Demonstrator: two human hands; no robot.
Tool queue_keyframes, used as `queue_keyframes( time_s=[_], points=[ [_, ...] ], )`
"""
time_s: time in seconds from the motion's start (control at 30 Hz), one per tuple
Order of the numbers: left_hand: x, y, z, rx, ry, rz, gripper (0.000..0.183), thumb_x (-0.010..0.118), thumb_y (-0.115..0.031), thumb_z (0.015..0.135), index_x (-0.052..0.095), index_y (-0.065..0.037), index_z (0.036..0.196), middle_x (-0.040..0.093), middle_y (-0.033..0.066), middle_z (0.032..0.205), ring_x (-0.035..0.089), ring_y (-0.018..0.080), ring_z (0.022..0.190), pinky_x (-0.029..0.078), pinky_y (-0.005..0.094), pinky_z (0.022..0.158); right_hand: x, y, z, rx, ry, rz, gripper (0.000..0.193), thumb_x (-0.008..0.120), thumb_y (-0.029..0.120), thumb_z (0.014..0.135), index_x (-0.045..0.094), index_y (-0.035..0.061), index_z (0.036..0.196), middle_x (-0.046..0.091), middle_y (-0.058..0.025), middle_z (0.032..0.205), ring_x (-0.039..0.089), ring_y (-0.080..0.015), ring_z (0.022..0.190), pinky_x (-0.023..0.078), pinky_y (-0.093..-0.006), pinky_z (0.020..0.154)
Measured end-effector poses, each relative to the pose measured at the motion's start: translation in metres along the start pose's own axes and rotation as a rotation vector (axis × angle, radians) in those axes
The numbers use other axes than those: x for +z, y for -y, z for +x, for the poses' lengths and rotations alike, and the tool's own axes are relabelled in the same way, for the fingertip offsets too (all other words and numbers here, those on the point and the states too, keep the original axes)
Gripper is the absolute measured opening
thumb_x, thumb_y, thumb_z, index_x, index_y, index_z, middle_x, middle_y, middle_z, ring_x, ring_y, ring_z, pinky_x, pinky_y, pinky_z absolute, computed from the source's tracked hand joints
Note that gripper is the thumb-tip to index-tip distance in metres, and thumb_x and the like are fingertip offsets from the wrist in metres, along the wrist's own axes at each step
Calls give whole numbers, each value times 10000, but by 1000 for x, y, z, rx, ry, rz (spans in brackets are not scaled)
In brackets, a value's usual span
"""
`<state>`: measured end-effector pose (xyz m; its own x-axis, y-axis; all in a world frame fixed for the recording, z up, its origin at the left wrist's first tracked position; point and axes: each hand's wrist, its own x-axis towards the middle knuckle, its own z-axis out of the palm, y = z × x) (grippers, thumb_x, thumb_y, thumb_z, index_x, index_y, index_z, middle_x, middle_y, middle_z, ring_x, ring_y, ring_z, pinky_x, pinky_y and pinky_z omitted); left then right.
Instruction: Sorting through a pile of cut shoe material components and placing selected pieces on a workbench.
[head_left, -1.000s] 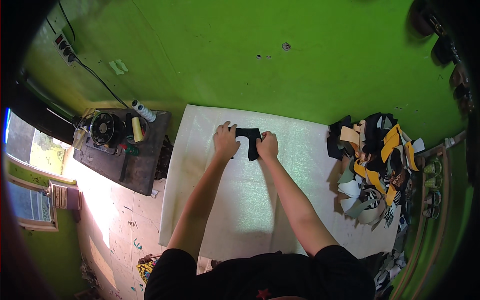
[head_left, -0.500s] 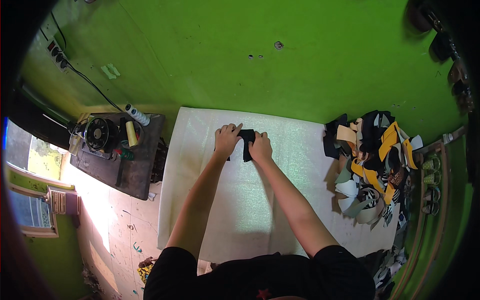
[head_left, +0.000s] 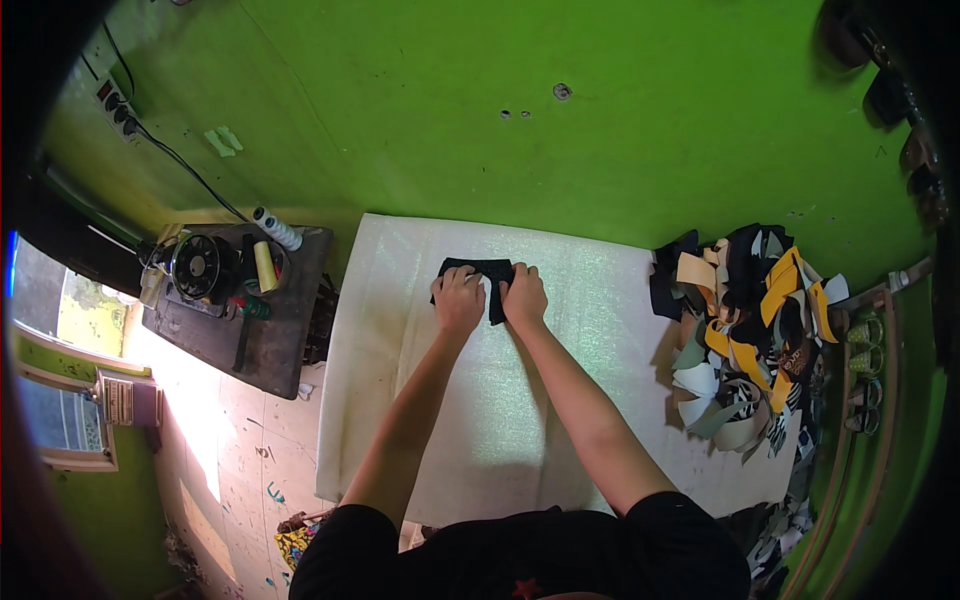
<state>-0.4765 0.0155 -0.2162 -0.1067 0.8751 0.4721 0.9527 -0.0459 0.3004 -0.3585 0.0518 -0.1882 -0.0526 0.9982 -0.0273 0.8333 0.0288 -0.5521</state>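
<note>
A dark, arch-shaped piece of fabric (head_left: pixel 492 267) lies on the pale, glossy sheet (head_left: pixel 580 380) over the table, toward its far side. Its top band and right leg show between my hands. My left hand (head_left: pixel 460 302) is closed over the piece's left part, fingers bent down on its upper edge and hiding much of that side. Around the right leg, my right hand (head_left: pixel 525 297) is curled, thumb on the inner side and fingers at the outer edge.
A heap of black, yellow, grey and patterned cut scraps (head_left: pixel 745 340) covers the table's right end. To the left, a dark side table (head_left: pixel 275 355) carries a black fan-like wheel (head_left: pixel 197 266) and thread cones (head_left: pixel 265 267). A green wall (head_left: pixel 450 130) rises behind.
My left hand has shifted slightly right and down, its pointing index finger now bent onto the fabric. More of the piece's upper left corner shows. My right hand stays nearly in place.
</note>
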Motion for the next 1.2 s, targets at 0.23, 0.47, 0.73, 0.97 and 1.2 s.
queue_keyframes(
  time_s=[0.23, 0.47, 0.73, 0.97, 1.2],
  points=[
    [-3, -6, -9, -26, 148, -15, 371, 587, -191, 739, 576, -90, 1096, 493, 54, 1182, 419, 218, 1125, 313, 427, 906, 4, -10, -5, -68, -49, 95, 331, 608, 142, 752, 513, 20, 1045, 519, -170, 989, 549, -333, 899, 474, -390, 747],
    [-8, -4, -18, -145, 161, -57, 498, 595, -174, 742, 468, -108, 1219, 375, 84, 1319, 311, 267, 1241, 235, 480, 994, 4, -14, -16, -150, -46, 161, 403, 580, 109, 750, 475, -26, 1115, 491, -201, 1022, 495, -348, 969, 441, -392, 821],
    [-17, 6, -36, -371, 243, -53, 547, 614, -148, 726, 441, -127, 1245, 279, 226, 1333, 264, 423, 1223, 264, 475, 988, 5, -15, -26, -158, -2, 341, 465, 607, 111, 730, 448, -58, 1133, 483, -235, 1077, 465, -367, 1044, 380, -387, 914],
    [-32, -5, -43, -369, 259, -8, 580, 619, -162, 727, 420, -150, 1271, 210, 230, 1368, 235, 426, 1238, 255, 499, 984, -26, -43, -56, -157, 19, 354, 451, 624, 142, 730, 472, -28, 1119, 468, -213, 1114, 452, -337, 1071, 368, -370, 926],
    [-52, -79, -72, -346, 308, -14, 575, 629, -227, 720, 437, -161, 1258, 89, 216, 1409, 71, 422, 1291, 160, 593, 973, -83, -98, -114, -137, 31, 444, 274, 600, 123, 734, 560, 11, 981, 520, -189, 1000, 509, -322, 962, 411, -360, 846]
  ],
)
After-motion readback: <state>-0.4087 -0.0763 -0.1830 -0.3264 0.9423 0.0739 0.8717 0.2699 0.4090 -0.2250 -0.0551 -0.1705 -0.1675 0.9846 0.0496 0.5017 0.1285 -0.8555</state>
